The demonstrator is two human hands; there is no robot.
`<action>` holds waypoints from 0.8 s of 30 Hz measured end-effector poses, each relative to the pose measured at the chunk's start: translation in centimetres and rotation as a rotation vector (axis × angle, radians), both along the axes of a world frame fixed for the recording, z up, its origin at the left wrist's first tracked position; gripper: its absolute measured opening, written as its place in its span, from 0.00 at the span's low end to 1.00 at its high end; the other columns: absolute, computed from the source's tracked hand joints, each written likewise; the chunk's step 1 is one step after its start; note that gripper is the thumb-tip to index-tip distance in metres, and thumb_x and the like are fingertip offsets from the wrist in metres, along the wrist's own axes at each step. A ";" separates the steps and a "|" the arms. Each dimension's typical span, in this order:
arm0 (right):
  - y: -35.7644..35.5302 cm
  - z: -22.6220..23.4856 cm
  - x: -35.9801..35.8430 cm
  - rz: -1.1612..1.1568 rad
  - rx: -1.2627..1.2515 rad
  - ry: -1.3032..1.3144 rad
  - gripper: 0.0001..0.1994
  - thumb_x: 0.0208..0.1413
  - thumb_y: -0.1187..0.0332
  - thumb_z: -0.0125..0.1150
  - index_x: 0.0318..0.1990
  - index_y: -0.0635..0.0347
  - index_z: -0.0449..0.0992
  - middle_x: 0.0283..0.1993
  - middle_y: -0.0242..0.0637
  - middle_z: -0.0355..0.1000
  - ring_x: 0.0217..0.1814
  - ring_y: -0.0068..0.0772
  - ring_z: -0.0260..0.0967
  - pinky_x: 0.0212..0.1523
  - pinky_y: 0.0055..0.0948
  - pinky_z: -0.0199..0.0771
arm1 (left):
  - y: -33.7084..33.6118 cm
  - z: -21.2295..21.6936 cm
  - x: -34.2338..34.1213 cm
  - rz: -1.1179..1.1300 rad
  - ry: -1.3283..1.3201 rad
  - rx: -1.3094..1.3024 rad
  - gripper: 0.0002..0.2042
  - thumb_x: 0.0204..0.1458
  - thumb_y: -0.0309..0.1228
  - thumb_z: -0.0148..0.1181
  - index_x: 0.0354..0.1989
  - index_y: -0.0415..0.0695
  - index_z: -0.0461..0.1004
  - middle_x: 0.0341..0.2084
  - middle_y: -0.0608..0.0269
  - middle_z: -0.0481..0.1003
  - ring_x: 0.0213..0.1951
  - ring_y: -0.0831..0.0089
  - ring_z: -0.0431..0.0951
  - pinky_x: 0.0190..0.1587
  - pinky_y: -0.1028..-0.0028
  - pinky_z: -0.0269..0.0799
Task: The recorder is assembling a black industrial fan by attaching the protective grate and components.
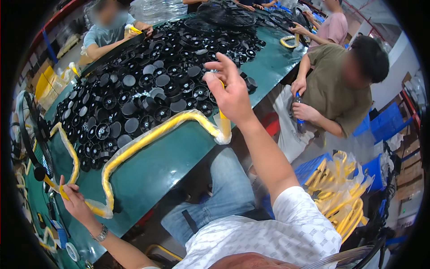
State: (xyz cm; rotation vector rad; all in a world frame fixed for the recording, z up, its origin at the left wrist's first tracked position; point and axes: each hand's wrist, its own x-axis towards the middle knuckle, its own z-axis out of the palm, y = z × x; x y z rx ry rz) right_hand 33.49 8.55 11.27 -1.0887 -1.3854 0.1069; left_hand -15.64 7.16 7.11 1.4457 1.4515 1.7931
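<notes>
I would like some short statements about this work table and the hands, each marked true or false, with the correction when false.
1. The right hand holds one end of a yellow ring in clear plastic wrap. True.
2. The left hand is empty and lies flat on the table. False: it grips the other end of the yellow piece, near the table's edge.
3. A heap of black round parts lies on the green table. True.
4. The heap of round parts is white. False: the parts are black.
5. A wristwatch is on the left wrist. True.
6. The blue crate holding yellow rings stands on the table. False: it stands lower, beside the person's right.
</notes>
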 end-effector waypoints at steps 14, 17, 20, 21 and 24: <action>-3.9 -10.4 1.6 0.270 -0.370 0.211 0.20 0.60 0.68 0.61 0.56 0.68 0.67 0.35 0.36 0.76 0.33 0.22 0.74 0.35 0.24 0.73 | 0.0 -0.4 0.1 0.059 -0.132 -0.027 0.19 0.69 0.36 0.44 0.63 0.40 0.65 0.27 0.76 0.64 0.23 0.92 0.53 0.23 0.86 0.45; -2.5 -9.7 4.9 0.699 -0.294 0.556 0.29 0.67 0.51 0.50 0.65 0.65 0.60 0.52 0.39 0.72 0.48 0.26 0.71 0.47 0.26 0.69 | 0.0 -0.6 -0.3 0.115 -0.120 -0.052 0.19 0.69 0.36 0.45 0.64 0.40 0.64 0.27 0.76 0.64 0.23 0.93 0.53 0.23 0.87 0.44; 3.1 -7.0 11.5 0.321 -0.304 0.400 0.23 0.69 0.58 0.50 0.63 0.66 0.62 0.50 0.42 0.73 0.45 0.28 0.72 0.44 0.27 0.73 | 0.1 -1.1 -1.0 0.241 -0.066 -0.096 0.20 0.69 0.37 0.45 0.64 0.39 0.64 0.26 0.75 0.63 0.22 0.92 0.53 0.23 0.86 0.45; 5.8 -6.3 13.8 0.189 -0.266 0.333 0.22 0.67 0.62 0.53 0.61 0.68 0.64 0.47 0.40 0.75 0.42 0.26 0.73 0.39 0.24 0.74 | 0.1 -1.2 -1.3 0.280 -0.037 -0.110 0.20 0.69 0.37 0.45 0.63 0.39 0.65 0.25 0.75 0.63 0.22 0.91 0.53 0.23 0.86 0.46; 15.8 -4.6 21.4 0.000 -0.398 0.446 0.24 0.64 0.59 0.57 0.60 0.69 0.66 0.49 0.42 0.75 0.45 0.29 0.75 0.41 0.26 0.75 | 0.6 -1.2 -1.9 0.340 0.023 -0.086 0.16 0.67 0.38 0.47 0.50 0.37 0.68 0.28 0.61 0.68 0.26 0.73 0.61 0.28 0.72 0.55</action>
